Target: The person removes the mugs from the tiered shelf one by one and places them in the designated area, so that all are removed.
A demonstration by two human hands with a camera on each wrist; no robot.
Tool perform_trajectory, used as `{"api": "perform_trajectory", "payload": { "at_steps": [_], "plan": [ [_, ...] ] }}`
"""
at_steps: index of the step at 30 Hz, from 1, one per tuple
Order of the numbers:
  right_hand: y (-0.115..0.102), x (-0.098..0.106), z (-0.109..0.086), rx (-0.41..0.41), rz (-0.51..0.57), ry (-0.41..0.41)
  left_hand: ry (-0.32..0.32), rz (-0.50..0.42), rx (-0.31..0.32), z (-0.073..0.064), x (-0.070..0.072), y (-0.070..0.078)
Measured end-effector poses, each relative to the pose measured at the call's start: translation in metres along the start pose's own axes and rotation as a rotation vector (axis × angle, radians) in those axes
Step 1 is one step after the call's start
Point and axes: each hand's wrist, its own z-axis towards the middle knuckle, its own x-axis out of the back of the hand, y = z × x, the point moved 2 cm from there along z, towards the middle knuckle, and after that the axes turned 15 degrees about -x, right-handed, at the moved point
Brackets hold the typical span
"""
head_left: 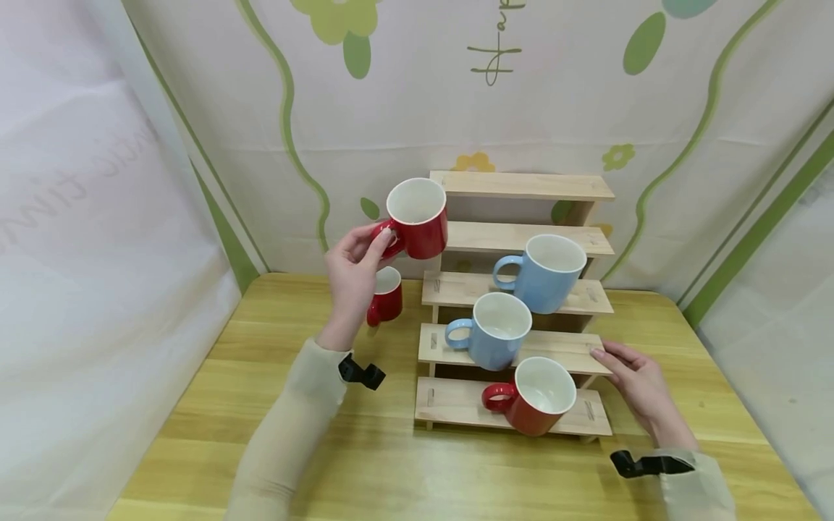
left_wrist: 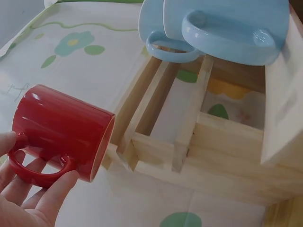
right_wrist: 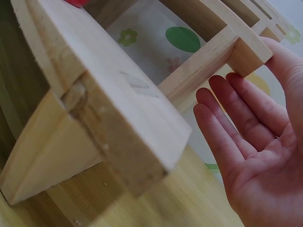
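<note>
Red mug point(head_left: 420, 223) held up beside the wooden rack point(head_left: 462, 288)

From the head view, the left hand point(head_left: 352, 278) pinched the red mug by its handle, off the table point(head_left: 378, 449) at the rack's far left. The step in hand seemed to be handling this mug at the tiers; the next move, by my judgement, called for a firm pinch and clearance from neighbouring mugs. One blue mug point(head_left: 546, 278) stood on the middle tier, another blue mug point(head_left: 496, 336) on the tier below, and a near red mug point(head_left: 537, 405) on the lowest. Nothing showed inside these three or the held one. A far red mug point(head_left: 387, 298) stood on the table, left of the rack.

From the left wrist, fingers and thumb gripped the handle; the mug's inside was mostly hidden.

From the right wrist, the right hand point(right_wrist: 260, 137) had its thumb against a board end, fingers loosely extended, not curled round it.
</note>
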Motion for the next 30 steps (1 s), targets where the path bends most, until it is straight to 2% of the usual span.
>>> {"api": "perform_trajectory", "payload": {
  "at_steps": [6,13,22,30],
  "plan": [
    [0.001,-0.002,0.0,0.002,0.0,-0.002,0.042,-0.012,-0.011,-0.007,0.015,-0.003],
    [0.001,-0.003,0.0,0.006,0.013,-0.011,0.088,-0.014,0.01,-0.017,0.03,-0.007],
    [-0.002,-0.002,0.0,0.024,0.034,-0.01,0.141,0.025,0.025,-0.023,0.049,-0.011],
    [0.0,-0.003,0.0,0.014,0.028,-0.002,0.166,0.057,0.068,-0.038,0.068,-0.019]
  ]
}}
